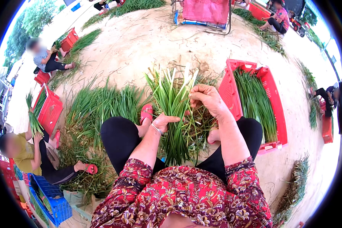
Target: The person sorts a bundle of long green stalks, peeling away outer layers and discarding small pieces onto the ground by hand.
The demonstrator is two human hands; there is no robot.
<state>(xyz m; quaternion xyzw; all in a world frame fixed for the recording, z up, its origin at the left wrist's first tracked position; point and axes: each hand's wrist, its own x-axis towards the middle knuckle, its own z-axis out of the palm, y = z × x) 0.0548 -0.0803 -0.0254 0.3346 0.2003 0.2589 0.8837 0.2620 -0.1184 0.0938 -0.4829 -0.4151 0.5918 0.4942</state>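
Observation:
My left hand is wrapped around the middle of a bunch of green leafy stalks, which look like garlic chives. Their pale stem ends fan out away from me, and the dark green leaf tips hang toward my lap. At the right side of the pale stems is my right hand, thumb and fingers bent together; whether a strand is pinched there is not clear. Below the bunch, loose yellowish trimmings cover the ground between my feet. A pile of chives lies beyond my left knee.
Beside my right knee stands a red plastic crate holding chives. On the left sits a person with a bunch, near another red crate and a blue crate. A metal-framed chair stands ahead. Other people sit farther off.

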